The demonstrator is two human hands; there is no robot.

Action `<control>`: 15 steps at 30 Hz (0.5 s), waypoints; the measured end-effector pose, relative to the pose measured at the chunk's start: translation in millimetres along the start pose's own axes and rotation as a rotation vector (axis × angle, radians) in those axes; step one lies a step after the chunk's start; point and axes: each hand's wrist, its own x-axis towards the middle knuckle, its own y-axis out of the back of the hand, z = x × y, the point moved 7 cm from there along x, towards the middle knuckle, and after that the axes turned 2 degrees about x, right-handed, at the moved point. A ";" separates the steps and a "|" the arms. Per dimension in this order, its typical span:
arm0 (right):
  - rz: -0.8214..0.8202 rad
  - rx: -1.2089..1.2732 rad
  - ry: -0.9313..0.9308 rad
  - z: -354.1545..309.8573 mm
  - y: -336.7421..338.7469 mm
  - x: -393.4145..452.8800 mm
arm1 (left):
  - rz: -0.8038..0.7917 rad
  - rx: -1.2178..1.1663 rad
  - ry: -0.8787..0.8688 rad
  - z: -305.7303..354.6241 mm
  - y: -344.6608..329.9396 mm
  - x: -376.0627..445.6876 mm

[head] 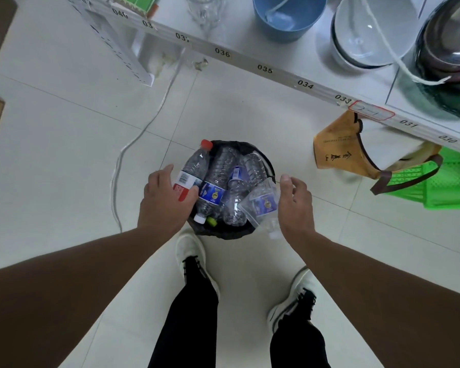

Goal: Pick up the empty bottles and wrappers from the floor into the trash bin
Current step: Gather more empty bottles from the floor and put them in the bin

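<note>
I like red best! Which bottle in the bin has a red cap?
The clear plastic bottle with the red cap, at the left edge of the black-lined trash bin, under the left hand. The other bottles show white, green or no caps.

Pale tiled floor [64,115], numbered white shelf [263,67]

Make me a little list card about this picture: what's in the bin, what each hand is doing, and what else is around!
bin: black-lined trash bin on the tiled floor, piled high with clear plastic bottles
red-capped bottle: leaning on the bin's left edge, label under the left hand
left hand: on the red-capped bottle
right hand: open, beside a crumpled bottle at the bin's right edge
nearby: white cable, brown bag, green crate
shelf above: blue bucket, bowls
</note>
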 end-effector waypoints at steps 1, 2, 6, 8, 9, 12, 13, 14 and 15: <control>0.012 0.009 0.008 -0.1 4.1 -1.8 | 0.004 0.003 -0.005 0.8 3.6 -1.5; 0.018 0.012 0.019 0.2 8.6 -3.2 | 0.003 0.013 -0.012 2.4 7.3 -2.8; 0.006 0.001 0.017 8.1 32.3 -8.3 | -0.013 0.091 -0.105 19.4 22.3 -11.4; 0.013 0.003 -0.007 15.7 50.2 -10.9 | -0.033 0.134 -0.197 39.0 26.8 -17.9; 0.012 0.004 -0.009 19.6 55.0 -11.7 | -0.049 0.152 -0.236 45.8 27.2 -20.2; 0.082 0.066 -0.026 36.5 90.1 -16.9 | -0.107 0.206 -0.382 89.9 21.0 -31.5; 0.119 0.076 -0.035 44.7 104.3 -19.8 | -0.118 0.220 -0.434 108.9 17.9 -35.9; 0.159 0.082 -0.047 54.9 119.6 -22.9 | -0.132 0.236 -0.492 128.9 13.0 -40.9; 0.191 0.087 -0.064 66.9 135.1 -26.1 | -0.146 0.251 -0.556 149.8 6.4 -47.1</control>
